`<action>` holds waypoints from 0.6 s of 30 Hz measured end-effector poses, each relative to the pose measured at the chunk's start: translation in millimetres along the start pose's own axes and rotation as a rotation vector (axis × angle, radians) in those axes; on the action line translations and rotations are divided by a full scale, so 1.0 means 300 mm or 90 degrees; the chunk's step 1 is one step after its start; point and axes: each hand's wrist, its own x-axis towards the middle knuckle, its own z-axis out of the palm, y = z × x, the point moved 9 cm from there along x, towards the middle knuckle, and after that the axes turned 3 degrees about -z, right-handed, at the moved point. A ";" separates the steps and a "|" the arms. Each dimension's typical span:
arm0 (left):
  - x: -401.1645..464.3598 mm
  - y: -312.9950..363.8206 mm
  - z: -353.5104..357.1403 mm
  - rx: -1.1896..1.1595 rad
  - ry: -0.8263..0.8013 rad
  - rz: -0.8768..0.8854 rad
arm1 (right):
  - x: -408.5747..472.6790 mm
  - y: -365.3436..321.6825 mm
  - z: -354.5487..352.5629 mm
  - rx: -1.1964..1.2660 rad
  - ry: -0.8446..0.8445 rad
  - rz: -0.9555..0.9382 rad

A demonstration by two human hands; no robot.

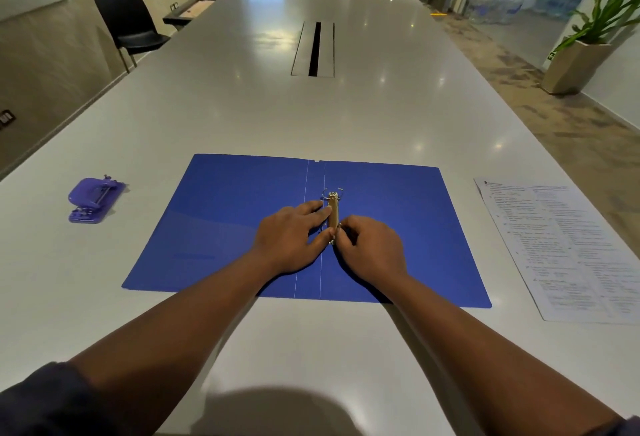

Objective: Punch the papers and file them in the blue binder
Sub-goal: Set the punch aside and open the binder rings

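Binder (225,227) unlabelled; papers' (568,248) print too blurred to read.

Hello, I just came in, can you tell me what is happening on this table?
A person is working at a long white table. A blue binder lies open flat in front of them, and both hands are on its metal ring mechanism: the left hand beside it, the right hand at its near end. The upper ring looks open. The papers lie to the right, and a purple hole punch sits untouched on the left. Nothing is filed yet.
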 end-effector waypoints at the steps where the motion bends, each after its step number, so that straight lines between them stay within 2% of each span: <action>1: 0.001 0.002 0.000 0.002 0.001 0.005 | 0.000 -0.002 -0.003 0.000 0.002 0.001; 10: 0.003 0.015 0.004 0.001 -0.048 0.033 | -0.010 -0.019 -0.016 -0.006 0.001 0.030; 18: 0.046 0.059 -0.046 0.021 -0.127 0.093 | -0.005 -0.024 -0.029 0.025 -0.102 0.045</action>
